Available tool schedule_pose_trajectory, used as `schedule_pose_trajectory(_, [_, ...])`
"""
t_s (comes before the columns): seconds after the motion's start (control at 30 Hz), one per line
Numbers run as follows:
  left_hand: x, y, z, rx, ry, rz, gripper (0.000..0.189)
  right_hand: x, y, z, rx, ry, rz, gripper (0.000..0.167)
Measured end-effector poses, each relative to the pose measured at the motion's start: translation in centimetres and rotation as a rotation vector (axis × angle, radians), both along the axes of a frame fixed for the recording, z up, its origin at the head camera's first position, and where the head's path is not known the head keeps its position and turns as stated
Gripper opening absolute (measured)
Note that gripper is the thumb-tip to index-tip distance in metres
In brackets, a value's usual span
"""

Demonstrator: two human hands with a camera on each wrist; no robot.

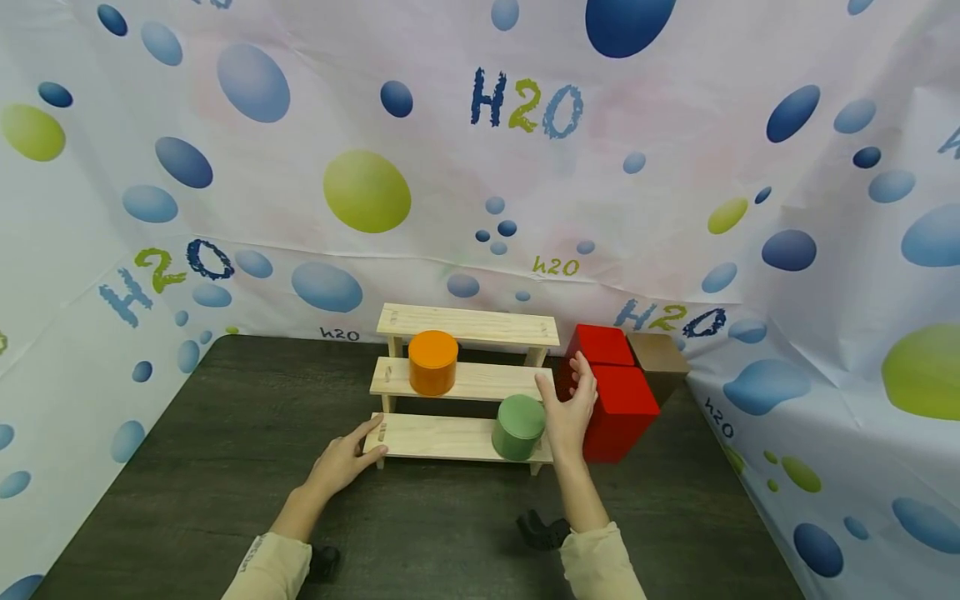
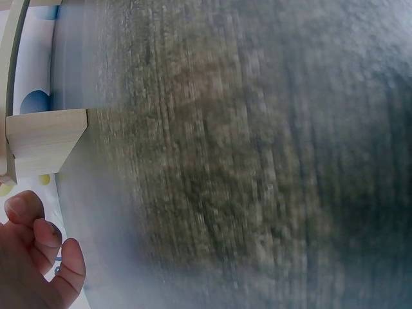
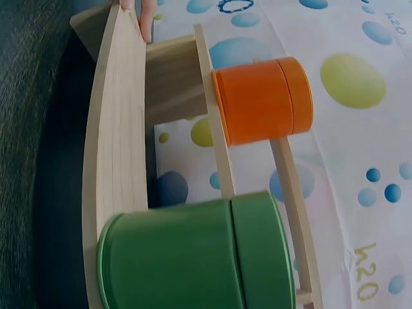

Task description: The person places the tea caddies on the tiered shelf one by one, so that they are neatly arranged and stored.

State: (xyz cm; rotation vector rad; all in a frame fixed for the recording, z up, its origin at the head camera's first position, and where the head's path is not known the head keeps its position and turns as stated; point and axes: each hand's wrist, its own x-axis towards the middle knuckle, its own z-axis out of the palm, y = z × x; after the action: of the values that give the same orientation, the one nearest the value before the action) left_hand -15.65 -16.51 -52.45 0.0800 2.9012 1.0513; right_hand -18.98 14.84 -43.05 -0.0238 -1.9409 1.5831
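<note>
A three-step wooden shelf (image 1: 450, 437) stands on the dark table. My left hand (image 1: 341, 462) holds the left end of its lowest step, thumb at the front edge; curled fingers (image 2: 67, 273) show beside the wood in the left wrist view. On the lowest step, near its right end, stands a green canister (image 1: 519, 429) with a lid. My right hand (image 1: 570, 412) is just right of this canister, thumb and fingers spread apart with nothing between them. An orange canister (image 1: 432, 364) sits upright on the middle step, toward the left. The top step (image 1: 468, 323) bears nothing.
Two red boxes (image 1: 618, 408) stand close to the shelf's right side, with a brown box (image 1: 660, 358) behind them. A patterned curtain (image 1: 450, 167) hangs behind and beside the table. A black curved object (image 1: 542, 532) is near my right wrist.
</note>
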Motion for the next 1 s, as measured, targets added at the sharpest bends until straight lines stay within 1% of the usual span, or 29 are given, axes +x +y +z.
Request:
schedule_pose_trajectory(0.1, [0.0,0.0,0.1,0.004,-0.003,0.001,0.063,0.1,0.6,0.1,0.018,0.034,-0.065,0.063])
schedule_pose_trajectory(0.2, [0.0,0.0,0.2,0.009,0.002,-0.001,0.063,0.2,1.4,0.0,-0.001,0.042,-0.131,0.063])
schedule_pose_trajectory(0.4, [0.1,0.0,0.2,0.008,0.005,-0.003,0.063,0.3,3.0,-0.7,-0.051,0.006,-0.258,0.067])
schedule_pose_trajectory(0.67, [0.2,0.1,0.3,0.021,0.016,-0.005,0.063,0.5,4.7,-1.9,-0.107,-0.007,-0.392,0.074])
schedule_pose_trajectory(0.83, [0.2,0.1,0.3,0.027,0.017,-0.010,0.062,0.5,5.7,-2.6,-0.160,-0.043,-0.432,0.084])
schedule_pose_trajectory(1.0, [0.2,0.1,0.3,0.027,0.019,-0.012,0.062,0.6,6.5,-3.3,-0.193,-0.127,-0.419,0.099])
